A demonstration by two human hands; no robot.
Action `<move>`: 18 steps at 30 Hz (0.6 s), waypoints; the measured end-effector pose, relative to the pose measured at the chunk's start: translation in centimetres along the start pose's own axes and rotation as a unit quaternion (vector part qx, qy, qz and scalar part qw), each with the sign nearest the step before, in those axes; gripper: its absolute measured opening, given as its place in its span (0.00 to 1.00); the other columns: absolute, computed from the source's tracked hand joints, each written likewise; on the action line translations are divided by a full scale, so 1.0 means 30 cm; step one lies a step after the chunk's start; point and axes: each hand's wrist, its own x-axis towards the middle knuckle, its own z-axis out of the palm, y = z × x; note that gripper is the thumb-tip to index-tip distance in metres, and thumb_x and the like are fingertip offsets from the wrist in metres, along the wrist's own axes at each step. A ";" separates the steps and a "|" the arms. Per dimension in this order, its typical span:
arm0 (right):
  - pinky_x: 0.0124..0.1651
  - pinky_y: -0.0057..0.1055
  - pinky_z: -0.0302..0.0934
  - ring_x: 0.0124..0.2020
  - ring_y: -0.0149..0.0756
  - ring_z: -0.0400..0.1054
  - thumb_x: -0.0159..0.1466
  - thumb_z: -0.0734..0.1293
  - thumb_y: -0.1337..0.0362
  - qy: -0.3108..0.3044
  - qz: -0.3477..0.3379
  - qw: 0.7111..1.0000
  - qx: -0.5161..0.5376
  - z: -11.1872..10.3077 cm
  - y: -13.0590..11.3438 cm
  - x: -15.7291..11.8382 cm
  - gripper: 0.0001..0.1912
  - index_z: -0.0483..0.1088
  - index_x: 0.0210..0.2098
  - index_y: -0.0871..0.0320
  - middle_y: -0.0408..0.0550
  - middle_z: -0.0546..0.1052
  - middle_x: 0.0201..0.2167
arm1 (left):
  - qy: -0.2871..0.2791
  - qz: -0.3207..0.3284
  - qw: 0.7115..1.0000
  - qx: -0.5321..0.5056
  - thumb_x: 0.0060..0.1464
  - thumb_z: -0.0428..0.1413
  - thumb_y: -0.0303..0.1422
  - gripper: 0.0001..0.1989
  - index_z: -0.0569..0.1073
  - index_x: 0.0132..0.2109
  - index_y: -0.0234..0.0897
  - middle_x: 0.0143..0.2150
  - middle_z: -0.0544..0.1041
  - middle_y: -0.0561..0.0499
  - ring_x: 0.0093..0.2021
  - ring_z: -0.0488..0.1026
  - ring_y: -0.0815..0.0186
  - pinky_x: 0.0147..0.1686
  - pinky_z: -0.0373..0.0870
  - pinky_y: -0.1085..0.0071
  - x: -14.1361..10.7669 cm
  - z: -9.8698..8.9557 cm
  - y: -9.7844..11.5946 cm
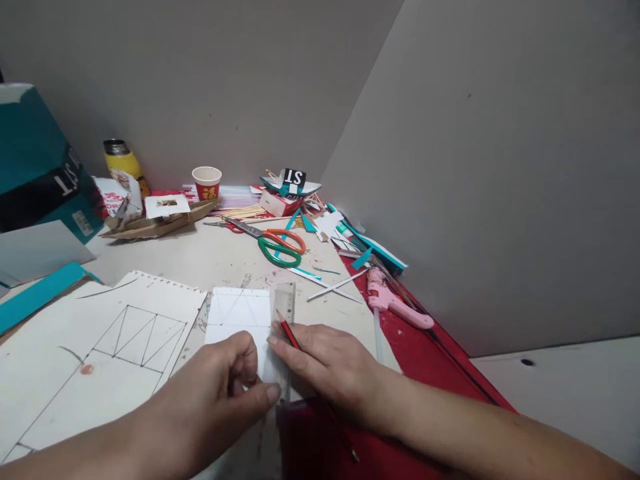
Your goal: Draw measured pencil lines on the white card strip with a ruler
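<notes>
My right hand (330,360) is closed around a red and black pencil (290,333), its tip pointing up and away from me. The fingers of that hand lie over a clear ruler (286,300). Along the ruler's left side is a white strip of card (240,313) with pencilled slanting lines and a cross line. My left hand (233,380) is above the near part of the card, fingers curled in, thumb tip at the ruler's left edge. What its fingers hold, if anything, is hidden.
Left lies a sketch sheet (107,353) with a drawn truss. Scissors (280,247) lie ahead; a pink glue gun (395,300) rests right on red cloth (430,373). Behind are a cardboard boat (160,225), paper cup (207,183), yellow bottle (124,163), teal box (40,160) and scraps.
</notes>
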 end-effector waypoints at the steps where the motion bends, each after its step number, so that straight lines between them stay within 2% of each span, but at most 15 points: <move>1: 0.48 0.38 0.75 0.50 0.45 0.79 0.74 0.57 0.71 0.008 -0.002 1.000 0.002 0.004 0.002 0.003 0.17 0.66 0.60 0.67 0.64 0.82 0.48 | -0.018 -0.005 0.996 -0.084 0.55 0.59 0.42 0.17 0.59 0.30 0.42 0.23 0.60 0.62 0.25 0.59 0.70 0.25 0.56 0.73 0.017 0.017 -0.006; 3: 0.49 0.37 0.75 0.51 0.45 0.79 0.73 0.58 0.71 0.007 -0.003 1.000 0.016 0.001 0.006 0.002 0.18 0.65 0.61 0.67 0.64 0.82 0.49 | -0.043 -0.013 0.976 -0.212 0.50 0.62 0.43 0.20 0.58 0.29 0.42 0.21 0.63 0.62 0.23 0.61 0.71 0.24 0.57 0.74 0.043 0.045 -0.015; 6: 0.55 0.36 0.72 0.56 0.44 0.76 0.72 0.60 0.71 0.014 0.037 0.997 0.071 -0.026 0.018 -0.013 0.20 0.64 0.63 0.64 0.66 0.79 0.55 | -0.039 -0.029 0.958 -0.284 0.47 0.63 0.41 0.20 0.58 0.26 0.42 0.19 0.69 0.59 0.21 0.64 0.71 0.23 0.58 0.74 0.053 0.072 -0.016; 8: 0.56 0.34 0.72 0.55 0.42 0.77 0.71 0.61 0.72 0.049 0.148 0.982 0.109 -0.047 0.035 -0.017 0.22 0.66 0.63 0.60 0.61 0.80 0.55 | -0.033 -0.046 0.957 -0.286 0.46 0.62 0.38 0.17 0.58 0.27 0.42 0.19 0.70 0.59 0.20 0.65 0.71 0.23 0.59 0.74 0.047 0.082 -0.015; 9: 0.54 0.33 0.73 0.52 0.41 0.78 0.70 0.63 0.71 0.076 0.228 0.962 0.129 -0.055 0.046 -0.013 0.20 0.68 0.61 0.58 0.58 0.81 0.52 | -0.035 -0.054 0.959 -0.275 0.46 0.61 0.37 0.15 0.60 0.27 0.42 0.19 0.69 0.59 0.21 0.65 0.71 0.24 0.59 0.74 0.043 0.085 -0.016; 11: 0.43 0.32 0.76 0.41 0.40 0.81 0.68 0.67 0.66 0.118 0.395 0.891 0.188 -0.061 0.073 0.009 0.14 0.73 0.53 0.58 0.53 0.84 0.43 | -0.047 -0.061 0.968 -0.237 0.45 0.59 0.34 0.11 0.61 0.28 0.41 0.21 0.68 0.59 0.22 0.65 0.71 0.24 0.58 0.74 0.039 0.090 -0.020; 13: 0.31 0.30 0.75 0.31 0.38 0.79 0.66 0.70 0.58 0.120 0.517 0.793 0.301 -0.053 0.101 0.043 0.15 0.74 0.48 0.59 0.50 0.83 0.35 | -0.073 -0.058 0.978 -0.189 0.44 0.58 0.32 0.09 0.62 0.29 0.41 0.22 0.67 0.59 0.24 0.64 0.71 0.24 0.55 0.74 0.039 0.092 -0.024; 15: 0.23 0.28 0.71 0.23 0.33 0.74 0.61 0.74 0.52 0.097 0.576 0.697 0.416 -0.037 0.123 0.077 0.20 0.74 0.44 0.60 0.44 0.78 0.26 | -0.097 -0.052 0.981 -0.159 0.45 0.58 0.32 0.09 0.62 0.29 0.40 0.24 0.66 0.59 0.25 0.61 0.72 0.24 0.53 0.74 0.042 0.092 -0.028; 16: 0.22 0.26 0.70 0.20 0.30 0.71 0.58 0.76 0.51 0.085 0.589 0.658 0.461 -0.028 0.131 0.089 0.21 0.75 0.42 0.60 0.41 0.76 0.23 | -0.107 -0.049 0.982 -0.150 0.45 0.57 0.32 0.09 0.62 0.29 0.40 0.24 0.66 0.59 0.25 0.59 0.72 0.24 0.53 0.74 0.043 0.091 -0.028; 18: 0.21 0.24 0.67 0.18 0.27 0.67 0.53 0.78 0.51 0.072 0.595 0.610 0.519 -0.013 0.141 0.104 0.22 0.75 0.39 0.61 0.39 0.74 0.21 | -0.120 -0.043 0.982 -0.142 0.47 0.57 0.32 0.08 0.62 0.30 0.40 0.25 0.65 0.60 0.25 0.59 0.72 0.25 0.53 0.74 0.045 0.085 -0.029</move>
